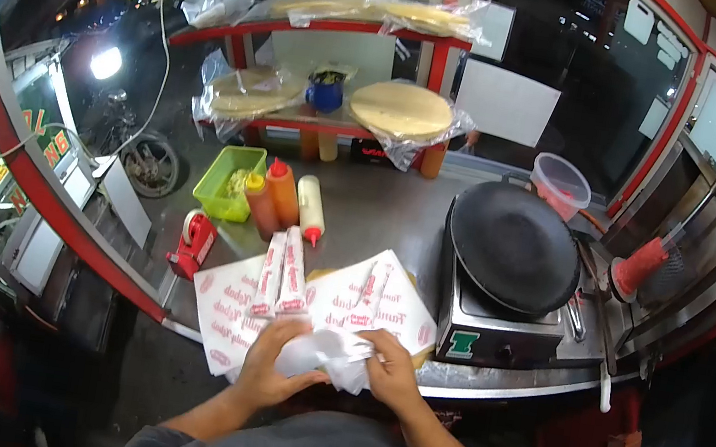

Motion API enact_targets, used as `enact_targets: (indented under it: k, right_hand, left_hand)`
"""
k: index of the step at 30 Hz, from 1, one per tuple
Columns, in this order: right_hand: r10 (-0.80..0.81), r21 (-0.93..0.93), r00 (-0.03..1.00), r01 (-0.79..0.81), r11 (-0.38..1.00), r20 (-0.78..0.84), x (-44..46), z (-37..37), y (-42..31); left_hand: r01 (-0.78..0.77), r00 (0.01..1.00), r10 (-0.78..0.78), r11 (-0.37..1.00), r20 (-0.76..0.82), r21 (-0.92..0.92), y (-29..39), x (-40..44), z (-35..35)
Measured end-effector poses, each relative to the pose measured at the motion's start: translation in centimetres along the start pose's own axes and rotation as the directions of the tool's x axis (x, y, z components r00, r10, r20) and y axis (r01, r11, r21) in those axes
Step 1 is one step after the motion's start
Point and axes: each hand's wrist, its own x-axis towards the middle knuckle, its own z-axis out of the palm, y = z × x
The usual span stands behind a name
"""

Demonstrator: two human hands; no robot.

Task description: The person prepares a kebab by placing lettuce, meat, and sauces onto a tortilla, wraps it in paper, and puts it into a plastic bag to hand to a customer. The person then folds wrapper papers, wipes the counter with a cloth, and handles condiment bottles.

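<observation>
Near the counter's front edge, a thin, crinkled white plastic bag [322, 352] is between my two hands. My left hand [272, 366] grips its left side, thumb pointing inward. My right hand [392, 369] pinches its right side between thumb and fingers. Just beyond my left hand, two narrow paper-wrapped rolls [292, 271] with red lettering lie side by side on a printed wrapping sheet [220, 295]. Another stack of printed "Family Kebab" paper [401, 309] lies beyond my right hand. Whatever the bag may contain is hidden.
A red tape dispenser [191, 245], sauce bottles [282, 192] and a green basket [229, 186] stand at the left. On the right, a black griddle pan [514, 247] tops a stove, with a long knife [605, 376] beside it. Flatbreads [401, 110] sit on the shelves behind.
</observation>
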Motion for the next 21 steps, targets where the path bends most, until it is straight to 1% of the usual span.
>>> enact_targets:
  k: [1,2,3,4,5,6,7,8,9,10,11,12,13,14,15,16,17,18,19,20,21]
  right_hand:
    - [-0.016,0.034,0.985,0.011,0.999,0.172,0.0,-0.1,-1.2]
    - [-0.069,-0.022,0.955,0.078,0.997,0.288,0.3,-0.2,-2.3]
    - [-0.045,-0.053,0.946,0.065,0.996,0.320,0.4,-0.5,-2.5]
    - [-0.008,-0.045,0.944,0.024,0.999,0.331,1.3,-1.4,-3.5]
    - [0.026,-0.039,0.939,-0.014,0.999,0.342,2.1,-2.4,-4.2]
    - [-0.034,-0.049,0.947,0.052,0.997,0.320,2.2,-2.9,-3.3]
    - [-0.008,0.003,0.960,0.007,1.000,0.281,2.1,-3.2,-2.3]
    - [0.208,0.064,0.938,-0.234,0.970,0.276,1.8,-3.8,-2.3]
    - [0.412,0.121,0.867,-0.458,0.881,0.282,1.7,-4.1,-2.5]
    - [0.404,0.171,0.877,-0.453,0.875,0.260,1.3,-3.6,-2.0]
    - [0.401,0.222,0.885,-0.451,0.865,0.237,0.7,-2.8,-1.0]
    - [0.379,0.251,0.900,-0.426,0.869,0.216,0.4,-2.0,-0.2]
    - [0.356,0.278,0.914,-0.399,0.874,0.194,0.1,-1.1,0.6]
    - [0.308,0.283,0.935,-0.349,0.893,0.178,0.0,0.0,1.1]
    - [0.258,0.287,0.953,-0.295,0.911,0.162,-0.1,1.0,1.6]
    - [0.217,0.248,0.966,-0.247,0.937,0.140,0.3,1.4,2.2]
    - [0.218,0.234,0.967,-0.244,0.941,0.133,0.9,1.5,3.2]
    - [0.219,0.220,0.968,-0.241,0.945,0.124,1.6,1.5,4.1]
    - [0.221,0.204,0.969,-0.241,0.949,0.114,2.3,1.4,4.4]
    - [0.271,0.178,0.957,-0.285,0.942,0.099,2.9,1.4,4.3]
    - [0.227,0.147,0.970,-0.238,0.960,0.082,3.8,1.6,3.8]
  left_hand:
    - [-0.089,0.994,0.078,0.985,0.079,0.147,1.5,2.1,0.0]
    - [-0.076,0.950,0.028,0.987,0.311,0.143,-0.4,1.9,0.3]
    - [-0.061,0.853,-0.018,0.989,0.521,0.136,-2.5,1.5,0.2]
    - [0.216,0.766,-0.236,0.971,0.597,0.107,-2.1,1.8,-0.8]
    - [0.475,0.619,-0.412,0.874,0.669,0.098,-1.8,1.9,-1.8]
    - [0.509,0.708,-0.433,0.861,0.558,0.022,-2.8,1.2,-2.4]
    - [0.535,0.723,-0.437,0.844,0.536,-0.034,-3.7,1.0,-4.1]
    - [0.523,0.711,-0.437,0.852,0.551,0.002,-5.1,0.7,-6.2]
    - [0.507,0.699,-0.436,0.861,0.566,0.037,-6.7,0.2,-8.2]
    - [0.524,0.775,-0.448,0.849,0.446,-0.059,-8.3,-0.7,-9.7]
    - [0.528,0.827,-0.464,0.835,0.318,-0.154,-10.3,-2.0,-10.6]
    - [0.403,0.907,-0.411,0.792,0.088,-0.458,-14.3,-4.2,-10.4]
    - [0.135,0.886,-0.463,0.301,-0.021,-0.944,-13.8,-3.9,-8.9]
    - [0.185,0.866,-0.492,0.147,0.091,-0.972,-12.8,-4.0,-7.6]
    - [0.305,0.822,-0.536,0.130,0.192,-0.943,-12.0,-4.3,-6.5]
    - [0.420,0.766,-0.574,0.104,0.290,-0.902,-11.2,-4.5,-5.5]
    - [0.599,0.671,-0.652,0.195,0.354,-0.777,-11.4,-5.4,-4.5]
    - [0.561,0.815,-0.522,0.606,0.251,-0.564,-8.9,-4.0,-3.3]
    - [0.662,0.740,-0.578,0.537,0.343,-0.523,-8.9,-3.1,-4.2]
    - [0.752,0.651,-0.627,0.458,0.428,-0.473,-9.4,-2.2,-5.4]
    - [0.775,0.625,-0.640,0.440,0.447,-0.454,-10.6,-2.2,-5.8]
